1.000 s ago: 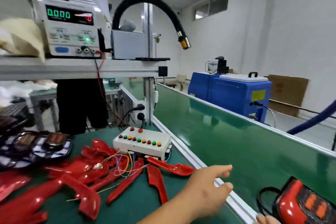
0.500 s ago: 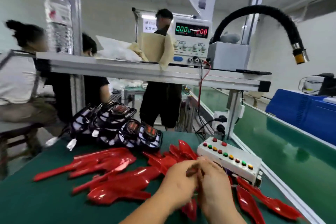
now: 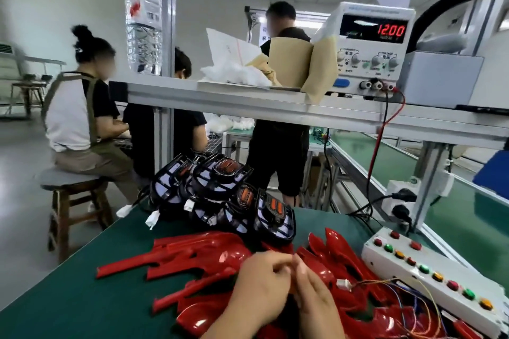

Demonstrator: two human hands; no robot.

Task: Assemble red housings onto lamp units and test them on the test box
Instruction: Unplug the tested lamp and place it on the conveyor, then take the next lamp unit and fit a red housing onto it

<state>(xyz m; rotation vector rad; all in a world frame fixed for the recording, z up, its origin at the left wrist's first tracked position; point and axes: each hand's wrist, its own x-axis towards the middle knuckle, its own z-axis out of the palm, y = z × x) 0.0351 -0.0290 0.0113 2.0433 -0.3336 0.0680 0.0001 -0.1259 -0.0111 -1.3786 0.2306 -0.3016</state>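
Still, left hand (image 3: 260,282) meets right hand (image 3: 316,301) over red housings (image 3: 192,256).

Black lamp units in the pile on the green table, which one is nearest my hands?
The rightmost black lamp unit, showing two orange bars, at the pile's front edge; the other units lie farther back and left.

The power supply (image 3: 372,44) on the shelf shows "12.00" in red digits; its other labels are unreadable.
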